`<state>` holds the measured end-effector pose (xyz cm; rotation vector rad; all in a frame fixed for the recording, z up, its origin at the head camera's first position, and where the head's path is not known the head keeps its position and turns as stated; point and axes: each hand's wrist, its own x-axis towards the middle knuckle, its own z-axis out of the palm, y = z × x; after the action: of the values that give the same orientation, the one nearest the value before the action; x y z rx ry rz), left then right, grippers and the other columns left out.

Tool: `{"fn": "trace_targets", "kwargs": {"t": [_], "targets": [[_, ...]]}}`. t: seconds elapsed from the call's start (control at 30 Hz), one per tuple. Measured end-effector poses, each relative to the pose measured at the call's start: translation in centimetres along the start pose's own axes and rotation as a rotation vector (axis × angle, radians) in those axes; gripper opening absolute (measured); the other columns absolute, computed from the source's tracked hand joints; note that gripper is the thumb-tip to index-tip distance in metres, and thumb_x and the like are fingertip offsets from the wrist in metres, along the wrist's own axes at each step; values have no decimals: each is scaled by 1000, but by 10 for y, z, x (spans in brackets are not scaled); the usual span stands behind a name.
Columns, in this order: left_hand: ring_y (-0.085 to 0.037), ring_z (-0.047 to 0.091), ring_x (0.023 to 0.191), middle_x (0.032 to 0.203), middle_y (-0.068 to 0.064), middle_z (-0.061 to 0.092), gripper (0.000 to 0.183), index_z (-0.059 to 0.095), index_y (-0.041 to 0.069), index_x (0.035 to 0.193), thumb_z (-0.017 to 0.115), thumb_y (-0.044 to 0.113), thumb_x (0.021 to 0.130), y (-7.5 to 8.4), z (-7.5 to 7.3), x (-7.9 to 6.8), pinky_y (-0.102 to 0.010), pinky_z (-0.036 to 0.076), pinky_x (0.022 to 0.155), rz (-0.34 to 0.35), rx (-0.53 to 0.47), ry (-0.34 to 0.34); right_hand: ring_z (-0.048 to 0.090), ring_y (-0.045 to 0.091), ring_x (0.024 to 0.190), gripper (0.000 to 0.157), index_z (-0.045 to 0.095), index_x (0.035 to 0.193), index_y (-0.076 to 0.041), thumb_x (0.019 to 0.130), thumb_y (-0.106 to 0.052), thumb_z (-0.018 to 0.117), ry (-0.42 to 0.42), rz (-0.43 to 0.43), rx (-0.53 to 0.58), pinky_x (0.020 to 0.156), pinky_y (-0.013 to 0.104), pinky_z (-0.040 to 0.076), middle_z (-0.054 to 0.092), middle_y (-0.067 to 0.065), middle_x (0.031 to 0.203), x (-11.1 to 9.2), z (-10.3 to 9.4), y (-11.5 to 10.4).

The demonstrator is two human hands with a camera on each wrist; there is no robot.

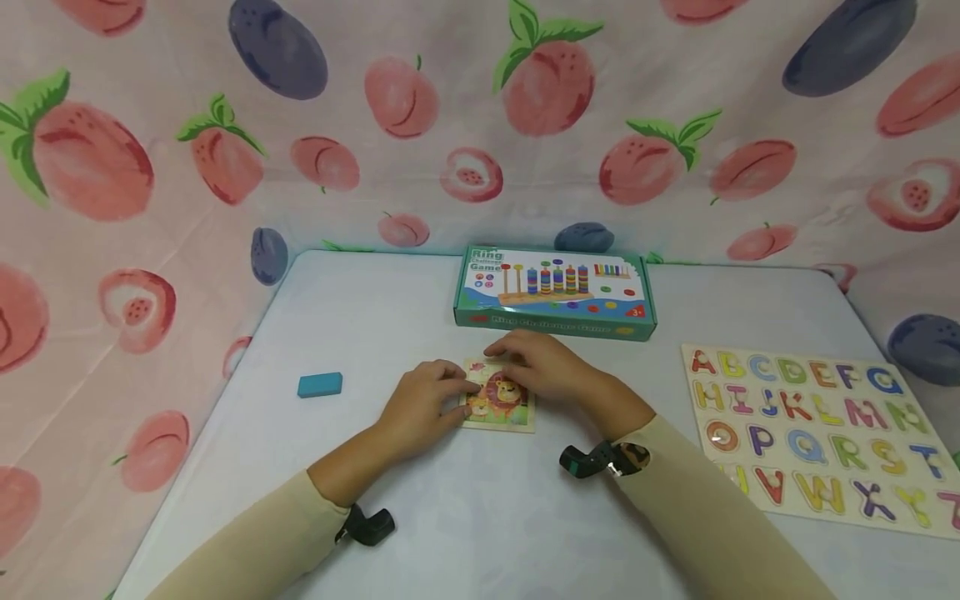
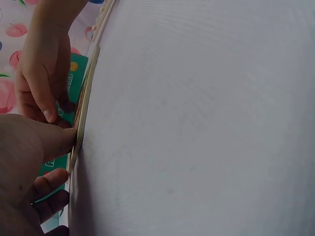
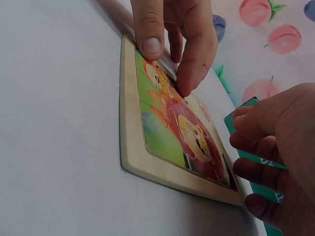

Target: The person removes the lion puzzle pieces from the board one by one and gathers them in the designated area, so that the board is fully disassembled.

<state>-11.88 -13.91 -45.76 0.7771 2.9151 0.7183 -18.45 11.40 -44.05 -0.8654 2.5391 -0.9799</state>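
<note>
A small wooden lion jigsaw puzzle (image 1: 501, 408) with a pale border lies flat on the white table. From its left side my left hand (image 1: 420, 408) reaches in, and its thumb (image 3: 151, 48) and forefinger rest on the picture near the lion cub. My right hand (image 1: 546, 365) is at the puzzle's upper right, its fingers loosely bent by the far edge and nothing gripped in them. In the right wrist view the puzzle's wooden border (image 3: 129, 118) shows, with a big lion and a cub on the joined pieces.
Behind the puzzle lies a green Ring Challenge Game box (image 1: 555, 292). To the right is a wooden alphabet board (image 1: 817, 429) with colourful letters. A blue block (image 1: 320, 385) sits at the left. A fruit-print cloth (image 1: 322, 117) hangs behind the table (image 1: 480, 533).
</note>
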Motion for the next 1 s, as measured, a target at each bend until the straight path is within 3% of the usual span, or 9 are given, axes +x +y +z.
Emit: {"fn": "trace_targets", "kwargs": {"t": [0.17,0.47,1.0], "targets": [[-27,58,125,130,-5,65,30,80,22,127,81,26,97,1,0,1,-52,47,107,-1,8,2,60,22,129,32,72,137,-12,105,-11,64,-5,-25,4,112,45,48,68,3,136,9,3,1],[-29,59,124,129,-6,65,31,79,20,128,80,23,97,4,1,-1,-53,47,107,24,11,18,61,22,127,33,73,135,-11,104,-5,61,-2,-41,10,110,44,49,69,3,133,15,8,2],[-32,57,127,132,-9,64,34,76,17,133,78,19,99,11,1,-1,-52,48,109,2,59,-17,61,24,129,40,77,130,-22,103,0,57,14,-8,-92,111,45,47,68,1,129,25,17,1]]}}
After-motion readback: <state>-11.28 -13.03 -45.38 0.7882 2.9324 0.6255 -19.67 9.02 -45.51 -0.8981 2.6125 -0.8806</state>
